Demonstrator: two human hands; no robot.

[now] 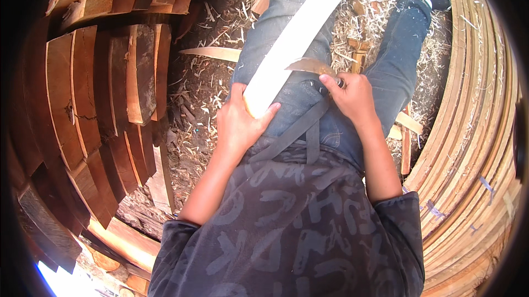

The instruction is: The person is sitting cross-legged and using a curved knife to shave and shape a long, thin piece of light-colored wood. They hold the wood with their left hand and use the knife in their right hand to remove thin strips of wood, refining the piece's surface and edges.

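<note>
A long pale wooden slat (300,38) lies slantwise over my left thigh, its near end at my lap and its far end past the top of the view. My left hand (244,115) grips that near end, thumb on the right side and fingers on the left. In my right hand (351,94) is a knife (310,66) with a curved brownish blade. The blade points left, and its tip meets or overlaps the slat's right edge; whether it cuts in I cannot tell. The knife's handle is mostly hidden in my closed fingers.
Stacked boards (88,93) rise close on my left. A tall pile of long strips (468,104) curves along my right. Wood shavings (220,76) cover the ground around my outstretched legs. A pointed offcut (212,53) sticks out beside my left leg, and small wood pieces (409,122) lie by the right.
</note>
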